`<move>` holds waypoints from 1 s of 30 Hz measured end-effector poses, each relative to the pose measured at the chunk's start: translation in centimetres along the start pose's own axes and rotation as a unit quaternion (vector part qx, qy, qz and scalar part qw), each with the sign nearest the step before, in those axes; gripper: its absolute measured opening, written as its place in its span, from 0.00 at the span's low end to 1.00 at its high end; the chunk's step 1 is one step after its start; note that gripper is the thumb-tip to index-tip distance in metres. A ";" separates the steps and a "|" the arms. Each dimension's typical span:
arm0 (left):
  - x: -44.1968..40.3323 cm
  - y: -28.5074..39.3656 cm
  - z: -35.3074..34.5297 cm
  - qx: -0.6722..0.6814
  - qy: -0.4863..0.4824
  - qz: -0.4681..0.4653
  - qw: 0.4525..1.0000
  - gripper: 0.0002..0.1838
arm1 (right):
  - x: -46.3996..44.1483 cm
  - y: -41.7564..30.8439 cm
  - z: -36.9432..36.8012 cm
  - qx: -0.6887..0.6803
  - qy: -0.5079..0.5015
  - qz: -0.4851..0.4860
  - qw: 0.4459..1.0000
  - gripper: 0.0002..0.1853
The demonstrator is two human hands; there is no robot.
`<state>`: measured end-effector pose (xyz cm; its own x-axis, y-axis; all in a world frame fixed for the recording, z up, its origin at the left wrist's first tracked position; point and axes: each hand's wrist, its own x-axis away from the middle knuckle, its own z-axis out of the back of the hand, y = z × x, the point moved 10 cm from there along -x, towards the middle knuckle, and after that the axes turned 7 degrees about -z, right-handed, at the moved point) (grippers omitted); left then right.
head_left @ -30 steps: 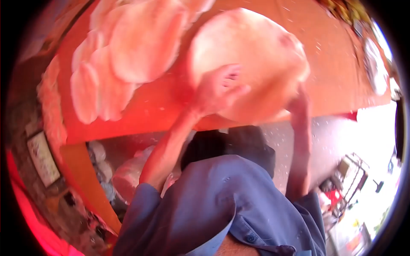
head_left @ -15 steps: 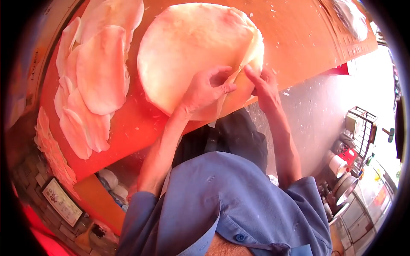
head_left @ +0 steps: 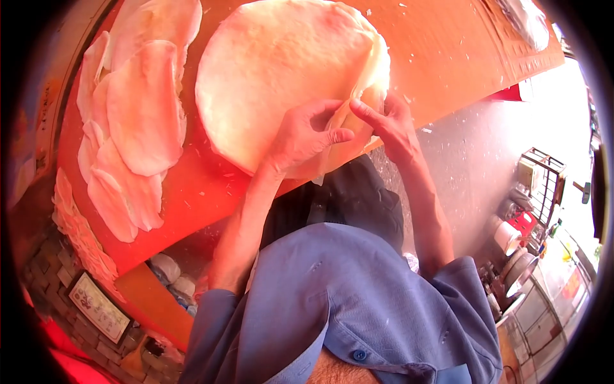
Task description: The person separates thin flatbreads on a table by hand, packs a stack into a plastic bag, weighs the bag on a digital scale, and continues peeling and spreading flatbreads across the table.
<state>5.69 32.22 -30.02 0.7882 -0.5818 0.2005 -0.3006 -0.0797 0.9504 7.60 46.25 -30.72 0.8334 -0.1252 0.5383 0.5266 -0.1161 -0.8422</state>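
Note:
A large round, pale, floppy piece (head_left: 275, 77), like a flat sheet of dough, lies on the orange table. Its right edge is lifted into a thin, translucent fold (head_left: 368, 77) that hangs a little over the table's near edge. My left hand (head_left: 304, 136) is curled at the near part of this fold, thumb and fingers around it. Just to the right, my right hand (head_left: 391, 125) pinches the fold with the thumb on top; its fingertips are partly hidden. Several oval pale sheets (head_left: 144, 109) overlap in a pile on the left.
The orange table (head_left: 441, 64) has small white scraps on it. A clear plastic bag (head_left: 526, 24) lies at its far right corner. More thin pale pieces (head_left: 80, 224) lie along the left edge. On the right stand a wire rack (head_left: 543, 185) and several pans (head_left: 519, 272).
Both hands stay on the fold; my right hand has moved slightly left and the fold is drawn a little further over. The whole view has shifted slightly.

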 end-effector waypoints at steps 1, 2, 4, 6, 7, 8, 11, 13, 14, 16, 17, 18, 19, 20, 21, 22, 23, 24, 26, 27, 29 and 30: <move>0.1 0.1 0.1 -0.014 0.003 0.014 1.000 0.23 | 0.1 0.1 -0.1 -0.029 -0.019 -0.021 0.999 0.26; 0.1 0.1 0.2 -0.028 0.007 0.026 0.999 0.22 | 0.2 0.4 -0.2 -0.058 -0.038 -0.041 0.997 0.25; 0.0 0.2 0.4 -0.010 0.017 0.023 1.000 0.21 | 0.1 1.3 0.3 -0.099 -0.047 -0.069 0.992 0.23; -0.1 -0.2 0.4 0.009 0.027 0.021 0.999 0.21 | 0.0 2.2 0.4 -0.139 -0.055 -0.099 0.984 0.22; -0.3 -0.6 0.8 -0.074 0.032 0.009 0.997 0.20 | 0.0 2.3 0.5 -0.129 -0.049 -0.096 0.986 0.21; -0.4 -0.6 1.0 -0.157 0.037 -0.005 0.987 0.18 | -0.1 2.4 0.7 -0.118 -0.044 -0.092 0.988 0.21; -0.6 3.1 -1.2 -0.175 0.038 -0.011 0.984 0.17 | -0.5 0.9 0.5 -0.016 0.005 0.027 1.000 0.21; -1.1 3.1 -1.4 -0.200 0.046 -0.015 0.979 0.16 | -1.0 1.2 0.5 0.030 0.031 0.010 0.999 0.22; -1.5 3.4 -1.4 -0.224 0.054 -0.025 0.973 0.15 | -1.2 1.3 0.9 0.077 0.058 -0.004 0.995 0.22; -1.6 2.6 -0.7 -0.194 0.071 -0.022 0.978 0.14 | -1.0 0.8 0.8 0.076 0.055 0.015 0.995 0.22; -1.6 2.0 0.0 -0.163 0.092 -0.019 0.982 0.14 | -0.8 0.4 0.7 0.078 0.051 0.033 0.995 0.22; -1.5 1.4 0.5 -0.165 0.089 -0.016 0.982 0.14 | -0.5 0.2 0.9 0.075 0.053 0.030 0.995 0.22; -1.3 0.8 1.3 -0.197 0.094 0.001 0.976 0.13 | -0.3 1.2 0.8 -0.055 0.010 -0.039 0.998 0.22; -1.1 0.4 2.0 -0.229 0.099 0.017 0.968 0.12 | -0.1 2.3 0.5 -0.183 -0.033 -0.106 0.977 0.21; -1.0 0.3 1.9 -0.165 0.099 0.040 0.980 0.13 | -0.1 2.4 0.1 -0.242 -0.081 -0.093 0.962 0.20; -0.6 0.8 1.3 -0.165 0.097 0.042 0.981 0.13 | -0.2 2.9 0.6 -0.243 -0.078 -0.094 0.962 0.20; -0.2 2.0 0.3 -0.169 0.091 0.018 0.981 0.14 | -0.3 3.2 0.5 -0.234 -0.098 -0.093 0.963 0.19; -0.1 2.8 -0.3 -0.174 0.086 -0.007 0.981 0.16 | -0.3 2.5 -0.1 -0.225 -0.118 -0.091 0.963 0.19; 0.0 3.3 -1.1 -0.224 0.058 -0.048 0.972 0.19 | 0.4 0.9 -0.2 -0.170 -0.070 -0.050 0.982 0.19; 0.0 3.6 -1.2 -0.255 0.064 -0.057 0.963 0.18 | 0.3 0.9 -0.3 -0.148 -0.065 -0.061 0.985 0.21; -0.1 3.7 -1.0 -0.286 0.069 -0.065 0.954 0.17 | 0.4 0.6 -0.3 -0.128 -0.059 -0.070 0.988 0.22; -0.1 2.5 -0.6 -0.205 0.071 -0.033 0.976 0.17 | 0.6 0.3 -0.1 -0.088 -0.043 -0.071 0.993 0.24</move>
<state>5.13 32.57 -27.50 0.8741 -0.4655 0.1385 -0.0293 0.2341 0.9718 8.23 46.01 -30.70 0.7686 -0.0115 0.6396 0.6081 -0.2973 -0.7361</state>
